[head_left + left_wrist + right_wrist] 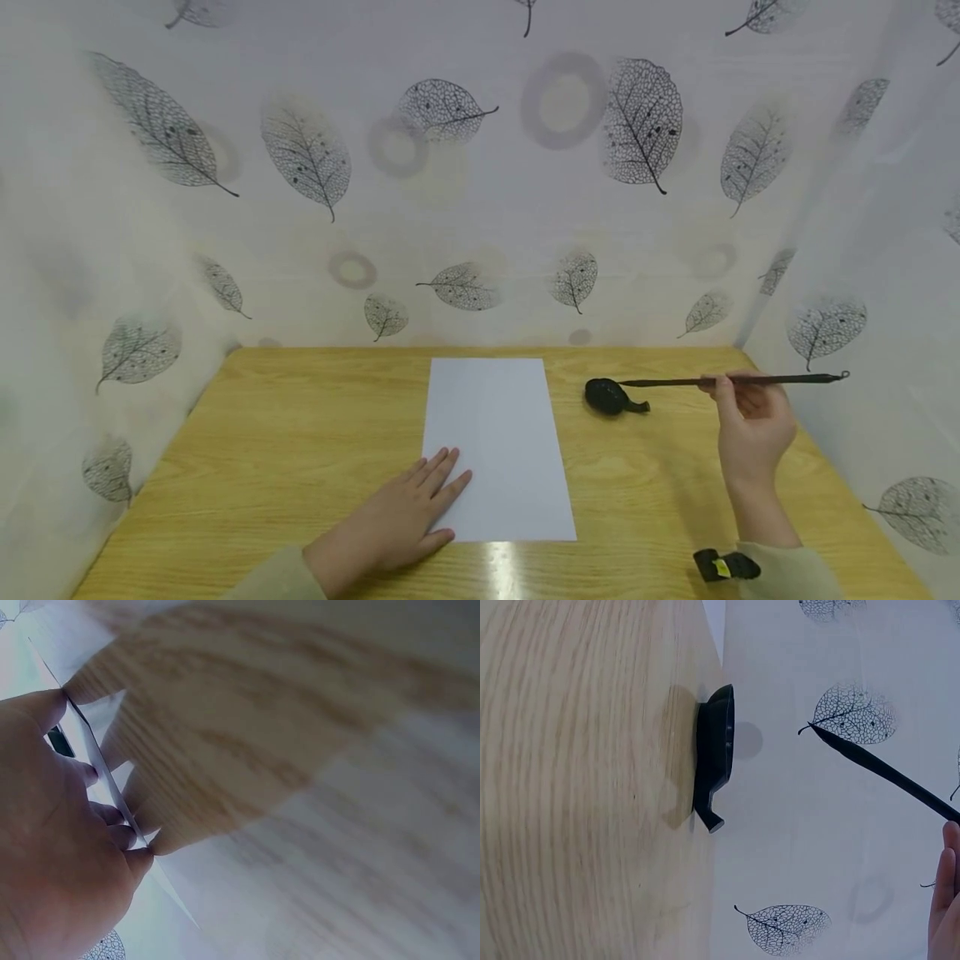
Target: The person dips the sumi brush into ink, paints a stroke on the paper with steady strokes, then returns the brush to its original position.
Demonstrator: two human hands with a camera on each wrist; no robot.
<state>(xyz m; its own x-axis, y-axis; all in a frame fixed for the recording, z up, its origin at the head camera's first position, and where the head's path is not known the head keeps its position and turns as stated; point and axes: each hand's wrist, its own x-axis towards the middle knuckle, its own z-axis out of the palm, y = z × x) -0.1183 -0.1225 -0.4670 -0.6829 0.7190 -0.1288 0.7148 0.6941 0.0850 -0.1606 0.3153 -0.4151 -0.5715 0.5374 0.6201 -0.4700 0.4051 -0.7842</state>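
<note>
My left hand [408, 508] rests with spread, straight fingers on the lower left part of a white sheet of paper [498, 442]. The left wrist view shows its fingertips along the paper's edge [112, 787]. In my right hand [753, 421] a dark writing brush [795, 379] is pinched between thumb and fingers, lying nearly level with its tip toward the left. Just left of that tip sits a small black ink dish [606, 397] with a stubby handle. From the right wrist, the brush tip hangs in the air, apart from the dish [718, 742].
The light wood table [315, 425] carries the paper and the dish. Pale cloth [480, 200] with a leaf print hangs behind the table and along both sides. A black strap [727, 566] is on the right sleeve.
</note>
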